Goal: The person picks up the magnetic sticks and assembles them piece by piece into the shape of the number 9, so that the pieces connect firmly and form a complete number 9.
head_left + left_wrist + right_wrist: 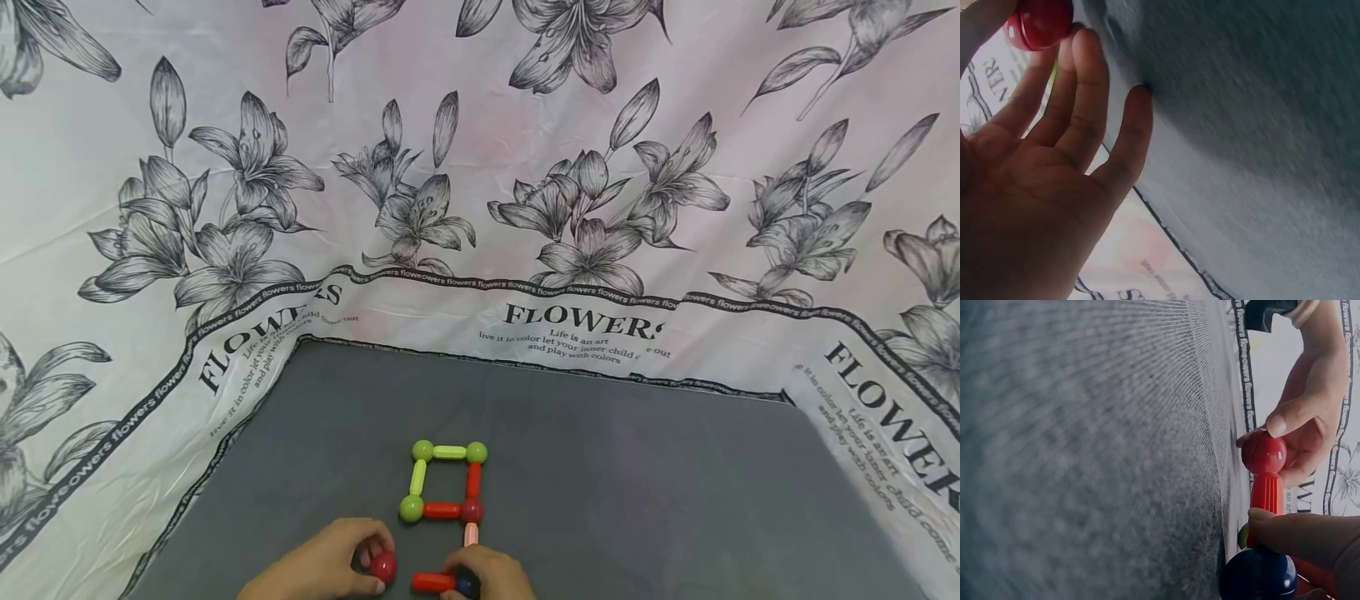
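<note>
My left hand pinches a glossy red ball between thumb and fingers; the other fingers extend loosely in the left wrist view. To its right, my right hand grips a red rod close to a dark blue ball at the rod's end. In the head view a small gap separates the red ball from the rod's free end. A pink rod runs from the right hand up to a second red ball, a corner of a square of rods and balls.
The square has green balls at its other corners, joined by yellow-green rods and red rods. It lies on a dark grey surface. White cloth printed with flowers surrounds that surface at the back and sides.
</note>
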